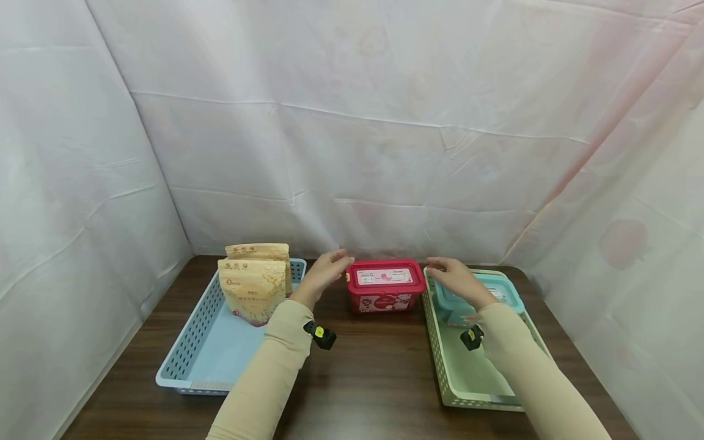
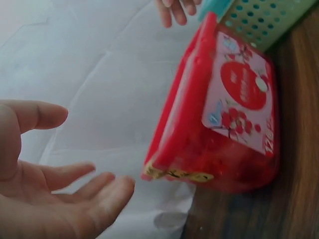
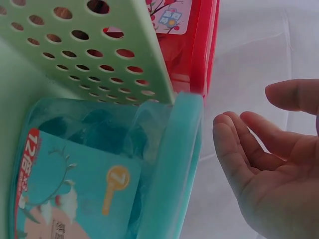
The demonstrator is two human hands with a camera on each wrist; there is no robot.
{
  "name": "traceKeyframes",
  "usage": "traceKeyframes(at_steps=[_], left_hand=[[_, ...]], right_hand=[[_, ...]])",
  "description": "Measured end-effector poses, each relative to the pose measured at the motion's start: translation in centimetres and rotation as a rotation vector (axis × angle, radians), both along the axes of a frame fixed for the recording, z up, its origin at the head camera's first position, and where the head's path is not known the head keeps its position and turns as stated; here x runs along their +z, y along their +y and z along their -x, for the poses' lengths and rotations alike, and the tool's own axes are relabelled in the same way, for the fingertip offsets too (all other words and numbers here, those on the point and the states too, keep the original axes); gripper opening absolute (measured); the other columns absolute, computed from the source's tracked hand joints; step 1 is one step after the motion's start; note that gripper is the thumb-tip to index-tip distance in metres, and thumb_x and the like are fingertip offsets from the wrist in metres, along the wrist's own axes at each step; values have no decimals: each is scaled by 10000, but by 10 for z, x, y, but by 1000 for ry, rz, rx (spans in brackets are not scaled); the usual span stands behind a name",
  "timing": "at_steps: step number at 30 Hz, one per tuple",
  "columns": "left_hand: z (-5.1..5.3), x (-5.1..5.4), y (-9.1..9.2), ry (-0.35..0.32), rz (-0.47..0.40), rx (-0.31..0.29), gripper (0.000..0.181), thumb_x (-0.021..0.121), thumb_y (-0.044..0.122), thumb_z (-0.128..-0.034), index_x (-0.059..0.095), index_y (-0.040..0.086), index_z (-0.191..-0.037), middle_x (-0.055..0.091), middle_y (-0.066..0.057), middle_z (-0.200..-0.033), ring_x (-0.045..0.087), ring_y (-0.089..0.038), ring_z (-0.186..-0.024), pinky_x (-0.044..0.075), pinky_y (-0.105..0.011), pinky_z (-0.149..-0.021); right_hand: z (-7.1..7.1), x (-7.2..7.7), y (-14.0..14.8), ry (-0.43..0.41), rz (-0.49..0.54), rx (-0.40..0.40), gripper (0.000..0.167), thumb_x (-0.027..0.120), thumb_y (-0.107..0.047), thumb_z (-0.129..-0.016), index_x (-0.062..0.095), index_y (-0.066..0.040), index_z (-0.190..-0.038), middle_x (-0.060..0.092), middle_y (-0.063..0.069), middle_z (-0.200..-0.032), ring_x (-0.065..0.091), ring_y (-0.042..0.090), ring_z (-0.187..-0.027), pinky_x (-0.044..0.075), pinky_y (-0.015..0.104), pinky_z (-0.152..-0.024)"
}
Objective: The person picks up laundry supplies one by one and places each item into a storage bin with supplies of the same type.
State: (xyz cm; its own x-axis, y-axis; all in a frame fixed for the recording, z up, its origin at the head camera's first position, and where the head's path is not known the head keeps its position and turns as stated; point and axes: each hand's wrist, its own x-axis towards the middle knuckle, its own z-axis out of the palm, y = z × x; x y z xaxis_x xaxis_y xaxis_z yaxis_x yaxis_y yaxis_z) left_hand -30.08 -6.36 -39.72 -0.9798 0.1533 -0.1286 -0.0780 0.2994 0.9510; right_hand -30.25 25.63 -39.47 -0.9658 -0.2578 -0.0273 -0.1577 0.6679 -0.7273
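A red lidded plastic box point(image 1: 384, 286) with a pink label stands on the table between two baskets. My left hand point(image 1: 327, 273) hovers just left of it, fingers loosely bent and apart from the box, as the left wrist view also shows. Over on the other side, my right hand point(image 1: 452, 278) is above the rim of the green basket point(image 1: 447, 366), between the red box and a teal lidded box point(image 3: 99, 169) inside that basket. In the right wrist view its fingers are relaxed with nothing between them. Neither hand touches a box.
At the left lies a light blue basket point(image 1: 189, 342) holding two yellow stand-up pouches point(image 1: 254, 290) at its far end. White cloth point(image 1: 352, 153) hangs behind and at both sides. The dark wooden table point(image 1: 363, 366) extends between the baskets.
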Motion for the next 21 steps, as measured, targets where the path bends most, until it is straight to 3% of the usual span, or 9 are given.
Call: traceKeyframes(at_steps=[4, 12, 17, 21], left_hand=[[6, -8, -1, 19, 67, 14, 700, 583, 379, -989, 352, 15, -1540, 396, -192, -1544, 361, -362, -1421, 341, -543, -1123], [14, -24, 3, -24, 60, 3, 634, 589, 273, -997, 385, -58, -1498, 446, -246, -1484, 504, -362, -1301, 477, -480, -1021], [17, -30, 5, 23, 87, 1, 581, 612, 162, -977, 418, -81, -1468, 515, -258, -1408, 540, -351, -1255, 500, -468, -993], [16, -34, 7, 64, 131, 6, 527, 618, 77, -960, 462, -81, -1438, 549, -242, -1366, 561, -341, -1221, 509, -460, -982]], right_hand=[[4, 0, -6, -1, -24, -1, 524, 537, -296, -1042, 482, 33, -1446, 517, 258, -1418, 538, 422, -1242, 450, 576, -1009], [12, -6, -20, 47, -142, -15, 509, 543, -254, -1032, 489, 71, -1421, 577, 269, -1324, 555, 420, -1216, 495, 547, -965], [14, -7, -30, 89, -217, -6, 492, 552, -191, -1019, 488, 124, -1390, 587, 297, -1292, 558, 441, -1202, 493, 550, -969], [20, -12, -35, 107, -294, 9, 398, 568, -106, -986, 570, 103, -1325, 661, 242, -1165, 640, 344, -1007, 548, 491, -869]])
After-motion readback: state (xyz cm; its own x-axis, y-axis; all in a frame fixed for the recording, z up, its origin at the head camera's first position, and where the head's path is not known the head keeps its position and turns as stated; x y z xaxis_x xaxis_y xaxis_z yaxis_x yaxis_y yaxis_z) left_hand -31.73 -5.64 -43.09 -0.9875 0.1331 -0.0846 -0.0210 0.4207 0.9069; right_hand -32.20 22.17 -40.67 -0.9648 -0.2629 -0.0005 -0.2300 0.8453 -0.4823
